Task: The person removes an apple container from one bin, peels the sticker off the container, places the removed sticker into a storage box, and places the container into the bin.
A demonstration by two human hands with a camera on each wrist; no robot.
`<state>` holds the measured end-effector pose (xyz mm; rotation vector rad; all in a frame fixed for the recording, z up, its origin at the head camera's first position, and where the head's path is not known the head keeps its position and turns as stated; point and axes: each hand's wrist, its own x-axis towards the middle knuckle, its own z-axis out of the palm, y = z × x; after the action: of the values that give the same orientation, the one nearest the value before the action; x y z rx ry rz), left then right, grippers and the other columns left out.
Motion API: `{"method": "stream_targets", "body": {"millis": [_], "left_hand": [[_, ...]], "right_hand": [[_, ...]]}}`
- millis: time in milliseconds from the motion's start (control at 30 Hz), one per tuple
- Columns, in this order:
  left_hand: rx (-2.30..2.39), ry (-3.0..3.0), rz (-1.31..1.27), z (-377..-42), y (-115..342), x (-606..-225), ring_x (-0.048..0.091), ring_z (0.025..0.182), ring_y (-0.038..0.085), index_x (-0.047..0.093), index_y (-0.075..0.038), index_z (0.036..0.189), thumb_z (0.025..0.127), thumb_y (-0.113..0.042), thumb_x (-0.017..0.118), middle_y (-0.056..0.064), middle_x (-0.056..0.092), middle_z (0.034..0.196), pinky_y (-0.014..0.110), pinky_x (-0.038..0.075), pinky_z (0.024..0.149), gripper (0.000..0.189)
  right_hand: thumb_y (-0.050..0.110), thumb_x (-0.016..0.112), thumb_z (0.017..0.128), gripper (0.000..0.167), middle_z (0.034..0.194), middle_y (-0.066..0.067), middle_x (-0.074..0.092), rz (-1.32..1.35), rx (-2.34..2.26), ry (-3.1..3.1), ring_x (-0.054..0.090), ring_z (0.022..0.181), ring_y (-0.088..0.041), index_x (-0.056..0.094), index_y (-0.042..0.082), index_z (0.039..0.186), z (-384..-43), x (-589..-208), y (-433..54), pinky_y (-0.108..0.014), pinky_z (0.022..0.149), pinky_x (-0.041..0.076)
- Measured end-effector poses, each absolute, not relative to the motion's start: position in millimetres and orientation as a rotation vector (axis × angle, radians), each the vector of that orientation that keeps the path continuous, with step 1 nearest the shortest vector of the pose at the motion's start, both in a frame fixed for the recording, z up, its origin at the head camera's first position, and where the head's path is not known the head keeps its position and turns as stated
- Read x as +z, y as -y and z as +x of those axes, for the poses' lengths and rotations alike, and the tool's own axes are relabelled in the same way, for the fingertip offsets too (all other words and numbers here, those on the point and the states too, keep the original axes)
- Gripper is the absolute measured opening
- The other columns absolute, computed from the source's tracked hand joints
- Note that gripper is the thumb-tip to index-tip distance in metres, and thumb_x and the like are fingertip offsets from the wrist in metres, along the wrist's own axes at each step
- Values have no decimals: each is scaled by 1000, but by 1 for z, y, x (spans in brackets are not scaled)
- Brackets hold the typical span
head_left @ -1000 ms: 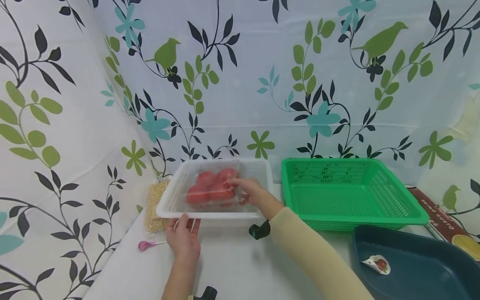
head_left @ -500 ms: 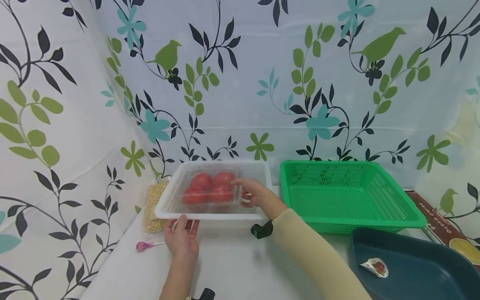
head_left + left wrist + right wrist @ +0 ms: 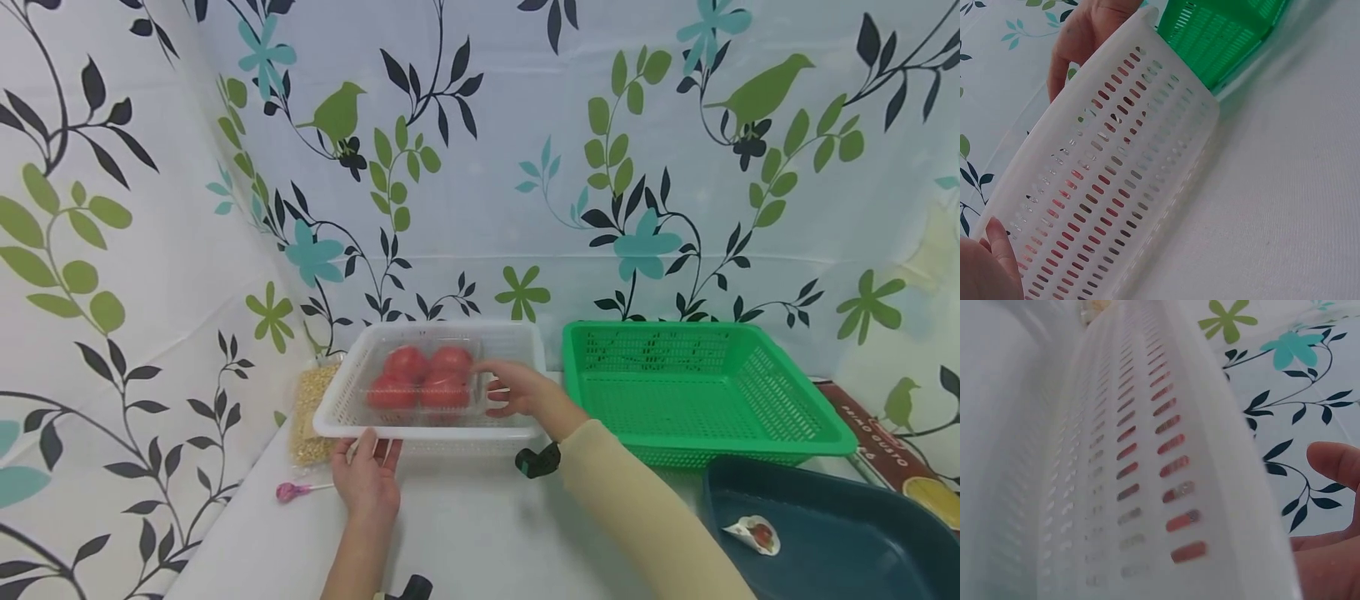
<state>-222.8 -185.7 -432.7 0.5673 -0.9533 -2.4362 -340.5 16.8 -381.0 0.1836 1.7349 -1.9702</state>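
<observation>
A clear plastic pack of tomatoes lies in the left part of the white basket. At the basket's front rim, my left hand grips the edge, thumb on top and fingers below. In the left wrist view that thumb presses on the rim, while the other fingers are mostly hidden. My right hand hovers over the basket's right part, just beside the pack, fingers loosely bent and holding nothing. The right wrist view shows the right hand beyond the perforated basket wall, thumb and fingers apart.
To the right stands a green basket. A dark blue tray with a small white-and-red item is in front of it, and a red-brown package behind. A bag of yellow grains and a lollipop lie left.
The tomato pack, tilted in my right hand earlier, now lies flat in the white basket. My right hand has let go and drawn back slightly right. The left hand stays on the rim.
</observation>
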Motion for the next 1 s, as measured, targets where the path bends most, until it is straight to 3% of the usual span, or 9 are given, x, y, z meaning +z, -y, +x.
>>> {"method": "stream_targets", "body": {"millis": [133, 333, 700, 1000], "left_hand": [[-2442, 951, 554, -225, 185, -434, 65, 100, 20, 38, -15, 118, 102, -4, 53, 12, 43, 135, 34, 58, 88, 25], [-2448, 916, 544, -226, 187, -436, 66, 96, 19, 38, -14, 117, 102, -4, 54, 12, 43, 132, 32, 60, 83, 24], [-2457, 944, 546, -226, 189, -433, 62, 108, 23, 39, -16, 119, 104, -7, 54, 10, 44, 134, 32, 58, 86, 23], [-2572, 1088, 566, -213, 195, -439, 63, 102, 19, 37, -15, 117, 105, -20, 54, 8, 44, 116, 38, 55, 94, 21]], "right_hand": [[25, 63, 97, 60, 152, -30, 30, 148, -2006, -1737, 34, 135, -42, 38, -1, 146, -339, -375, -30, -57, 103, 46], [23, 59, 101, 60, 154, -29, 31, 53, -2043, -1708, 36, 138, -44, 34, 0, 150, -331, -358, -51, -55, 106, 44], [25, 51, 106, 56, 153, -26, 39, -160, -1980, -1789, 39, 139, -44, 31, 1, 152, -308, -333, -88, -54, 108, 42], [25, 48, 107, 61, 152, -28, 40, -277, -1948, -1837, 42, 137, -44, 24, -2, 156, -283, -336, -122, -49, 109, 43]]}}
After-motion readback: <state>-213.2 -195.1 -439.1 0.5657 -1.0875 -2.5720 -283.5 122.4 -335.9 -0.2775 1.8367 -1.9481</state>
